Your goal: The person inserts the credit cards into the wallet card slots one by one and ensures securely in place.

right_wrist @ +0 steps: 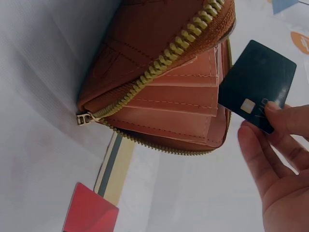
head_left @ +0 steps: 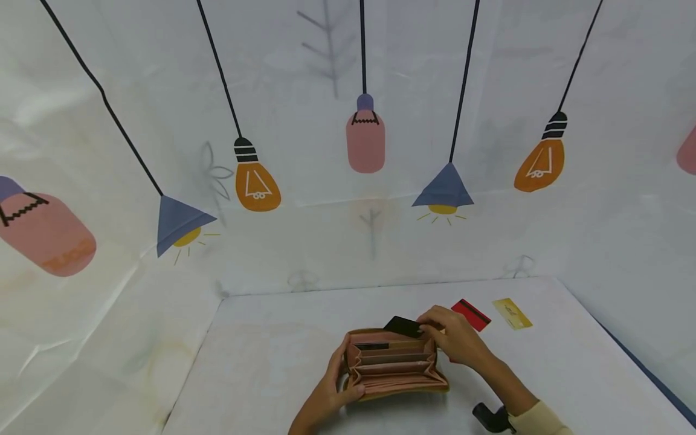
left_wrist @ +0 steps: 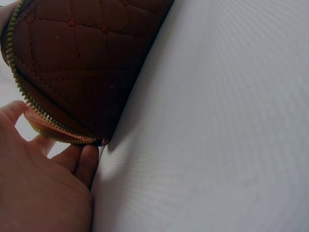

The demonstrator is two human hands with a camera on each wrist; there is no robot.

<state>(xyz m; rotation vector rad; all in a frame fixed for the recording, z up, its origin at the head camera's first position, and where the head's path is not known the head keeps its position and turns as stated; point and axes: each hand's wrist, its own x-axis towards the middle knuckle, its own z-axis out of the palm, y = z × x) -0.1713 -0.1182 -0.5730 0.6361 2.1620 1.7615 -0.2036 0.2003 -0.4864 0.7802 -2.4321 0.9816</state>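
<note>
- One red card (head_left: 470, 315) and one yellow card (head_left: 512, 313) lay beyond the right hand (head_left: 455, 338).
- That hand pinched a black card (head_left: 402, 326) at the far edge of the wallet (head_left: 402, 385).
- Left hand (head_left: 330, 386) gripped the wallet's left end.
- Table (head_left: 261, 350) extended leftward and back to the wall (head_left: 304, 241).

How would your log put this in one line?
Left hand: holds brown quilted zip wallet, open; Right hand: pinches dark rectangular chip card near wallet opening; White table: red black-striped card, yellow rectangular card
</note>
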